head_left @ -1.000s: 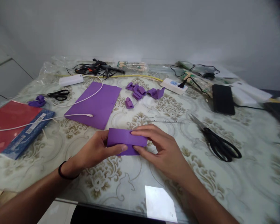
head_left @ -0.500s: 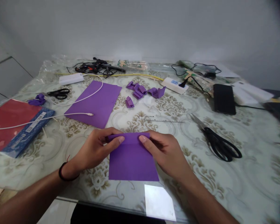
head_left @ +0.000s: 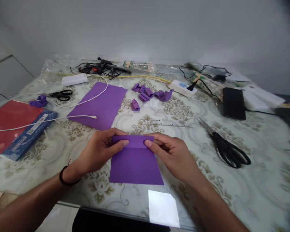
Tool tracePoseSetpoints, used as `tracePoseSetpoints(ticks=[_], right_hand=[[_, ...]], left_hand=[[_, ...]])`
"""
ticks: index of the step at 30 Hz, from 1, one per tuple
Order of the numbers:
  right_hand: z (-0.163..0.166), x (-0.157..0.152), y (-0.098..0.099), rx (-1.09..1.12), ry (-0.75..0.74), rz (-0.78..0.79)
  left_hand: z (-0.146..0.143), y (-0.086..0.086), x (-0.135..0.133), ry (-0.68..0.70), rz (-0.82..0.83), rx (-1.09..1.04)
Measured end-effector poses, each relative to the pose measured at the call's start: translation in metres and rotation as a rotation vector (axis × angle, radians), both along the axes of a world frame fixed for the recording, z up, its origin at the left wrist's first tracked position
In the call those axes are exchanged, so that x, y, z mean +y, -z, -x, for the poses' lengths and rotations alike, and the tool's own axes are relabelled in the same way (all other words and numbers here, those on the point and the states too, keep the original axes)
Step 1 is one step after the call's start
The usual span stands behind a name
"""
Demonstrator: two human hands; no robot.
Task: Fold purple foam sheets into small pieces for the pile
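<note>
A square-looking sheet of purple paper [head_left: 135,166] is held between my two hands, its far edge folded over in a strip toward me. My left hand [head_left: 100,151] pinches the strip at its left end, thumb on top and fingers behind. At the right end my right hand [head_left: 172,154] grips the same strip in a like pinch. Beyond them lie larger purple sheets [head_left: 99,104] and several small folded purple paper pieces [head_left: 145,94]. To the right rests a pair of black-handled scissors [head_left: 228,149], blades pointing away from me.
A red and blue packet [head_left: 16,129] lies at the left under a white cable [head_left: 70,117], near smaller scissors [head_left: 61,95]. A power strip [head_left: 182,88], a black phone-like slab [head_left: 233,103] and a tangle of black gear [head_left: 103,67] sit farther back. A metal ruler-like strip [head_left: 170,124] lies mid-table.
The folded strip has turned flatter toward me and shows more of its face. Both hands keep their pinch, and the sheet's near edge has shifted slightly left.
</note>
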State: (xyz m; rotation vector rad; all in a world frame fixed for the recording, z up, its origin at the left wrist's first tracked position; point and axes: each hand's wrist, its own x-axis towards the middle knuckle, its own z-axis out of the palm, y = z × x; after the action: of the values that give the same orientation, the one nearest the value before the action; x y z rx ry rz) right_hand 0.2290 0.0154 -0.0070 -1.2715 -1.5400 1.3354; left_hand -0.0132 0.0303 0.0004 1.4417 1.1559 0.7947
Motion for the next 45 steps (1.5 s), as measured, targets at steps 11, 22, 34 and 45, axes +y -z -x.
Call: tracePoseSetpoints(ticks=[11,22,34,45], right_hand=[[-0.002,0.003,-0.008,-0.046,-0.029,-0.135],[-0.003,0.004,-0.005,-0.055,-0.025,-0.163],[0.013,-0.001,-0.002,-0.045,0.016,-0.115],[0.023,-0.006,-0.010,-0.094,-0.033,-0.229]], left_hand=[[0.001,0.000,0.000,0.026,-0.009,0.053],[0.005,-0.005,0.005,0.053,-0.262,0.144],[-0.007,-0.004,-0.003,0.202,-0.236,0.199],[-0.003,-0.007,-0.005,0.220,-0.357,0.187]])
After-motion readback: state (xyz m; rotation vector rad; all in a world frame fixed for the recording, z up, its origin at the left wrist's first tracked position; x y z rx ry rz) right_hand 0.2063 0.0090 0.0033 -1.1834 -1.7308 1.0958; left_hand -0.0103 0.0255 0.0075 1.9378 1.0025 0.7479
